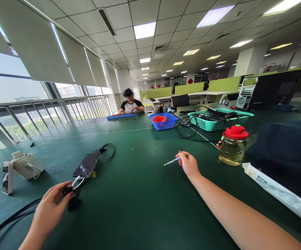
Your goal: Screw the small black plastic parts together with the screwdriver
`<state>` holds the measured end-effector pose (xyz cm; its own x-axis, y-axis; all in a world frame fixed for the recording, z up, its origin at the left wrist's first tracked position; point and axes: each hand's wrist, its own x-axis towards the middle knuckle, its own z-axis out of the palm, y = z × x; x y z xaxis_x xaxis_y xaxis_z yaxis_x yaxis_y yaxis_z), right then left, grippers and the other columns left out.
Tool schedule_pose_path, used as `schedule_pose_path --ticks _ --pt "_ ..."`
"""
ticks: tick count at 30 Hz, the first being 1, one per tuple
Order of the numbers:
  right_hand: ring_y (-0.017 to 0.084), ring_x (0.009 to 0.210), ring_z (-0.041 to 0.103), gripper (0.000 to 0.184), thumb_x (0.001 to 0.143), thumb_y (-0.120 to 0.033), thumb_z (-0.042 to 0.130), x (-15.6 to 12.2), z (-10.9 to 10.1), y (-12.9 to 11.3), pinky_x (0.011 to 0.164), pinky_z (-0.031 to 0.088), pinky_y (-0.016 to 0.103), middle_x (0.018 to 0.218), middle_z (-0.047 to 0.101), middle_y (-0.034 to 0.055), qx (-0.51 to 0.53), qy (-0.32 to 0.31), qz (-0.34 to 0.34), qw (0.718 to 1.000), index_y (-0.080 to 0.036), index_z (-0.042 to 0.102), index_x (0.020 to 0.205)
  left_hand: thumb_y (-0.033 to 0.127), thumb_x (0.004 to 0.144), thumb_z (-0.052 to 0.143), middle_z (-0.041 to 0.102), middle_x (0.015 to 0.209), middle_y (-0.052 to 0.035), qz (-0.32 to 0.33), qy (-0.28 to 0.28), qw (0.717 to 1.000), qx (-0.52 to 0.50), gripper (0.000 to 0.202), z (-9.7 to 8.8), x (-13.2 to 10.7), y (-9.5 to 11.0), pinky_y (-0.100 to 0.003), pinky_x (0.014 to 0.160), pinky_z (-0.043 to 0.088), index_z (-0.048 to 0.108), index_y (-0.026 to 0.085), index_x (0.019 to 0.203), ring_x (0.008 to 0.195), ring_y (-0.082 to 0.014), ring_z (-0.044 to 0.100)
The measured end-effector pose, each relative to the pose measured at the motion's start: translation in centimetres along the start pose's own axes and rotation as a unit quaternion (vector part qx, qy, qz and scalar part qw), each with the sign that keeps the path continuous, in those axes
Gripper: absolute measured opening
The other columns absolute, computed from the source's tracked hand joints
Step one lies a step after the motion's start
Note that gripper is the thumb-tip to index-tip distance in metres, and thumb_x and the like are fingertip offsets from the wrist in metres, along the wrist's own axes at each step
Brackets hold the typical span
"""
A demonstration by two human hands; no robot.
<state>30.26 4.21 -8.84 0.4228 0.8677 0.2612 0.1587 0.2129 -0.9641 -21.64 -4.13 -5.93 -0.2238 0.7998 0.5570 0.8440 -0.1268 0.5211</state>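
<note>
My right hand (pixel 188 164) is raised over the green table (pixel 129 211), closed round a slim screwdriver (pixel 172 161) with a clear handle and a metal tip pointing left. At the lower left, my left hand (pixel 51 205) pinches a small black cable part (pixel 66 190); its exact kind is partly hidden by the fingers. Black cables (pixel 17 214) trail off to the left of that hand. Just beyond the fingertips lie a white looped cable (pixel 77 182) and a dark, blurred flat device (pixel 87 165). Beneath the fingers sits another black piece (pixel 74 202).
A phone (pixel 7 177) leans by a light-coloured case (pixel 26 165) at left. On the right stand a red-lidded bottle (pixel 233 147), a white box (pixel 277 191) and dark cloth (pixel 285 149). Blue (pixel 164 124) and green baskets (pixel 207 124) lie farther back. A person (pixel 132 102) sits opposite.
</note>
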Motion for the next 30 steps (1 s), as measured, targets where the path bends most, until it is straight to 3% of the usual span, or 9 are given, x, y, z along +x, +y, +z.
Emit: schedule_pose_path --ticks 4,7,11,16,24,30 --pt "0.016 0.053 0.051 0.042 0.08 -0.058 0.055 -0.1 -0.1 -0.1 0.052 0.041 0.028 0.053 0.053 0.0004 -0.003 0.009 -0.005 1.0 -0.02 0.065 0.064 0.057 0.066 0.061 0.073 0.11 -0.0052 -0.067 -0.047 0.994 -0.07 0.057 -1.1 -1.0 -0.1 -0.036 0.09 0.059 0.064 0.023 0.113 0.101 -0.0276 0.07" --pt "0.016 0.054 0.052 0.041 0.08 -0.057 0.055 -0.3 -0.1 -0.3 0.052 0.041 0.028 0.054 0.053 0.0005 -0.003 0.007 -0.004 1.0 -0.02 0.065 0.065 0.051 0.072 0.055 0.074 0.11 -0.0061 -0.083 -0.092 0.992 -0.009 0.053 -1.6 -1.6 0.4 -0.036 0.088 0.057 0.065 0.022 0.115 0.101 -0.0285 0.07" --pt "0.016 0.053 0.052 0.044 0.08 -0.06 0.055 -0.4 -0.2 -0.4 0.051 0.041 0.028 0.053 0.053 0.0009 -0.005 0.006 -0.008 1.0 -0.02 0.065 0.066 0.047 0.078 0.047 0.074 0.112 -0.0039 -0.056 -0.116 0.987 0.1 0.048 -1.8 -1.5 1.3 -0.036 0.085 0.055 0.068 0.024 0.115 0.099 -0.0287 0.068" --pt "0.015 0.053 0.05 0.041 0.08 -0.057 0.055 -0.3 -0.2 -0.2 0.052 0.041 0.028 0.053 0.052 0.0 -0.001 0.01 -0.001 1.0 -0.02 0.064 0.065 0.044 0.08 0.043 0.071 0.118 0.0013 -0.036 -0.129 0.978 0.16 0.045 -1.5 -1.1 2.4 -0.037 0.083 0.055 0.069 0.029 0.114 0.099 -0.0282 0.067" --pt "0.015 0.053 0.05 0.042 0.079 -0.059 0.055 -0.5 -0.2 -0.7 0.052 0.04 0.028 0.053 0.052 -0.0008 -0.008 0.003 0.007 1.0 -0.021 0.064 0.064 0.048 0.081 0.037 0.068 0.126 -0.0071 -0.031 -0.162 0.966 0.197 0.056 -0.6 -1.5 2.1 -0.041 0.094 0.053 0.07 0.023 0.119 0.111 -0.0319 0.065" --pt "0.016 0.051 0.05 0.044 0.081 -0.061 0.052 -0.4 -0.2 -0.7 0.051 0.04 0.028 0.052 0.052 -0.0001 -0.02 -0.007 -0.004 1.0 -0.021 0.064 0.065 0.046 0.08 0.039 0.067 0.128 -0.0072 -0.01 -0.186 0.96 0.207 0.056 -0.5 -1.4 1.4 -0.041 0.094 0.054 0.069 0.024 0.121 0.111 -0.031 0.066"
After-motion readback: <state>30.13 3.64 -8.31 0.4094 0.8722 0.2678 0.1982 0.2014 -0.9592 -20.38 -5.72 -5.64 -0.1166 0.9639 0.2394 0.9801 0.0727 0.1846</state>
